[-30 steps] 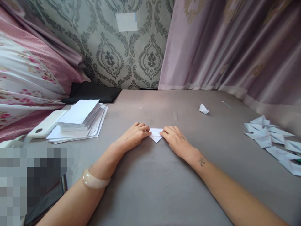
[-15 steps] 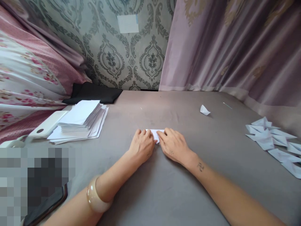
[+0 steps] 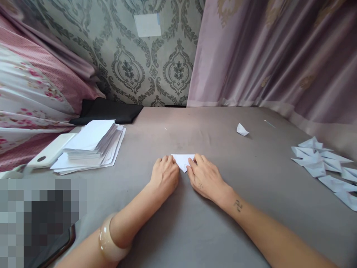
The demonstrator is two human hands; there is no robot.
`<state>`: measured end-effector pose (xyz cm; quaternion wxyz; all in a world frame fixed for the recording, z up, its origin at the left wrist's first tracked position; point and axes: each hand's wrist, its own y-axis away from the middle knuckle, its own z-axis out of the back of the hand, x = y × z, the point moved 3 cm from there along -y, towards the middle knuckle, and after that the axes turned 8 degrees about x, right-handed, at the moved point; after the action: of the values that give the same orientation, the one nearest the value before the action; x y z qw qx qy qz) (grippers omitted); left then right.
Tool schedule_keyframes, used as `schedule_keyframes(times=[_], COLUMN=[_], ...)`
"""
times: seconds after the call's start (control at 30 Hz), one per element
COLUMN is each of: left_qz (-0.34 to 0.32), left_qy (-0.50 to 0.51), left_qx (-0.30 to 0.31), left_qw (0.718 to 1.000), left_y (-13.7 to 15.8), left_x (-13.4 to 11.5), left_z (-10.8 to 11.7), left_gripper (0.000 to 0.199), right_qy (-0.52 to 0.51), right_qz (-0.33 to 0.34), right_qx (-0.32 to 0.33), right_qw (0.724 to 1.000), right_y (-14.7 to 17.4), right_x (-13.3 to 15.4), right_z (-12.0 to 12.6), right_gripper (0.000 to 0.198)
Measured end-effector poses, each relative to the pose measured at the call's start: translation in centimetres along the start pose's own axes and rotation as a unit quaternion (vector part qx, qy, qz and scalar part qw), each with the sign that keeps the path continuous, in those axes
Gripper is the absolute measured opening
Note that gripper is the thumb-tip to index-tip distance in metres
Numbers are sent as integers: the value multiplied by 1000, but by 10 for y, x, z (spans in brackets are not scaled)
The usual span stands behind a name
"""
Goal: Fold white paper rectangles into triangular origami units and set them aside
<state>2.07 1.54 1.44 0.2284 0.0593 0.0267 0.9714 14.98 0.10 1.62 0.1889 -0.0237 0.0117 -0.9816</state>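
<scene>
A small folded white paper (image 3: pixel 182 160) lies on the grey cloth surface, its straight edge away from me and its point toward me. My left hand (image 3: pixel 165 172) is closed at the paper's left side, fingers curled over its end. On the right side, my right hand (image 3: pixel 204 172) grips the paper, with thumb and index finger pressed on its face. Both ends of the paper are hidden under my fingers.
A stack of white paper sheets (image 3: pixel 90 143) lies at left beside a white device (image 3: pixel 51 150) and a black cloth (image 3: pixel 108 110). Several folded paper pieces (image 3: pixel 315 158) lie at right; one small folded piece (image 3: pixel 242 129) sits farther back. A phone (image 3: pixel 60 245) is at lower left.
My hands have moved slightly apart, my left hand shifting left, so more of the folded paper and its lower point shows. The view has shifted slightly.
</scene>
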Motion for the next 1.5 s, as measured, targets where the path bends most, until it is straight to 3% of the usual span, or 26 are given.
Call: schedule_keyframes(times=[0.17,0.3,0.47,0.63,0.8,0.9,0.97,1.07,1.17,1.23,1.33,1.4,1.5], left_qz=[-1,36,49,40,47,18,-3,-12,-17,-24,-35,-37,-60], left_qy=[51,135,308,381,442,493,525,587,628,624,589,547,418], left_qx=[5,-11,-35,-29,-19,-17,-40,-72,-43,-4,30,-3,-118], left_qw=[999,990,949,923,895,870,850,807,777,781,807,836,899], left_y=[-2,-10,-29,-38,-37,-34,-32,-27,-22,-20,-18,-18,-16], left_x=[15,31,50,57,56,54,53,53,52,51,52,54,54], left_z=[6,2,-17,-28,-31,-29,-25,-16,-10,-7,-5,-3,5], left_gripper=[33,34,16,20,11,13,17,26,38,40,37,33,21], right_qy=[-23,-83,-229,-217,-228,-251,-289,-390,-468,-489,-482,-451,-344], right_qz=[-34,-52,-65,0,0,1,7,23,47,55,55,56,87], right_qx=[-12,-12,4,7,17,5,2,20,32,26,3,-23,-89], right_qw=[999,995,971,976,973,968,957,920,882,870,874,891,931], right_y=[-4,-16,-28,-30,-29,-28,-28,-28,-29,-29,-29,-29,-27], right_x=[-11,-32,-57,-59,-56,-55,-55,-56,-57,-57,-59,-61,-60], right_z=[-2,-6,-16,-23,-22,-19,-17,-14,-10,-7,-5,-3,3], right_gripper=[34,33,11,33,27,19,15,16,22,23,24,21,13])
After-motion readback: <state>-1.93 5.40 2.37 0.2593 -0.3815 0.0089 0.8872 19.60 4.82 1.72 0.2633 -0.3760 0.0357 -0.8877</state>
